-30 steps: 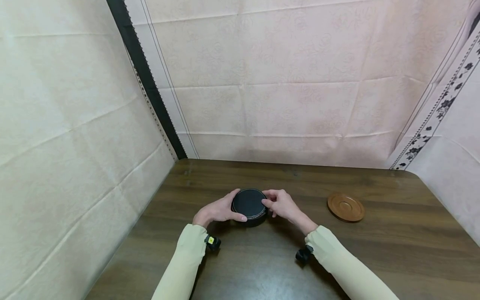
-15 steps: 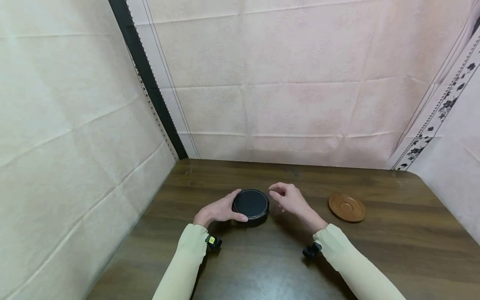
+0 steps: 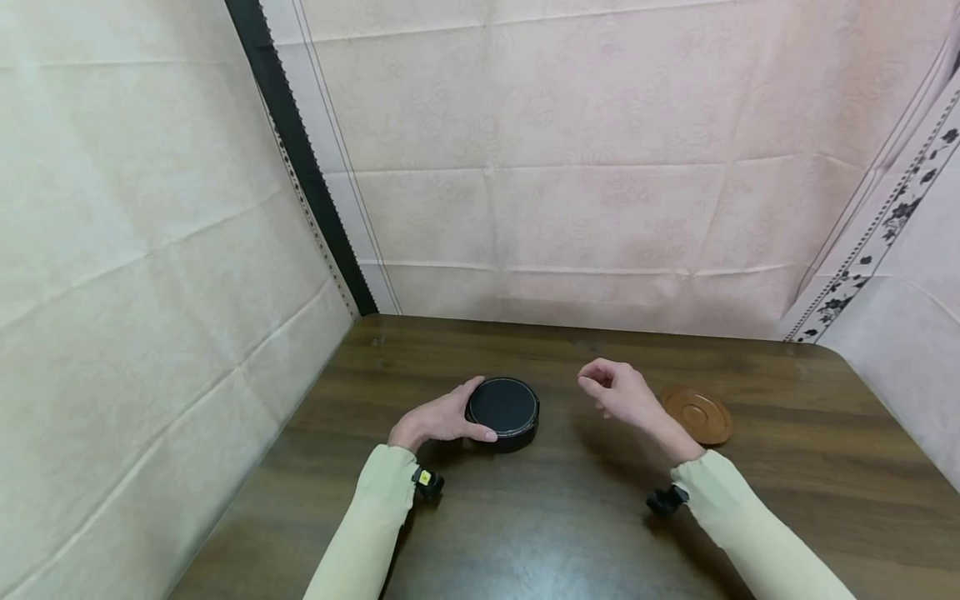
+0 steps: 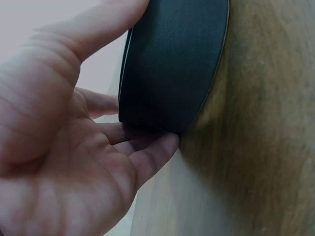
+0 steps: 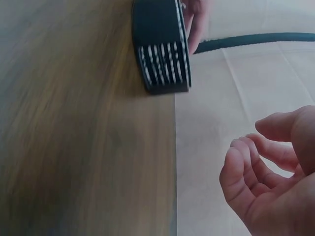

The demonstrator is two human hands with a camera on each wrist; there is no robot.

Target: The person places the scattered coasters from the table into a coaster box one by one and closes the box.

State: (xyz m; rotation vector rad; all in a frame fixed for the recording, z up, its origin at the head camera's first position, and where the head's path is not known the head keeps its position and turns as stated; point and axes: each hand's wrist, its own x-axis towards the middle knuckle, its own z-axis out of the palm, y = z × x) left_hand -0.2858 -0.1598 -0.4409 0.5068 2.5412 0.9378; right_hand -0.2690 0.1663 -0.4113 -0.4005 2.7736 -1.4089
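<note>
A round black coaster holder (image 3: pixel 502 407) with pale stitching stands on the wooden table. Through a gap in its side, the right wrist view shows several stacked pale-edged coasters (image 5: pixel 161 64). My left hand (image 3: pixel 447 417) grips the holder from its left, thumb on the near side and fingers round the far side. In the left wrist view its fingertips (image 4: pixel 170 142) reach under the dark wall close to the table. My right hand (image 3: pixel 621 393) is above the table to the right of the holder, fingers loosely curled, with nothing between thumb and fingers.
A brown round wooden disc (image 3: pixel 697 415) with concentric rings lies on the table (image 3: pixel 525 525) at the right, partly overlapped by my right wrist. Pale cloth (image 3: pixel 600 208) hangs behind the table and along both sides.
My right hand has left the holder's right side and moved right, toward the wooden disc. My left hand and the holder have stayed in place.
</note>
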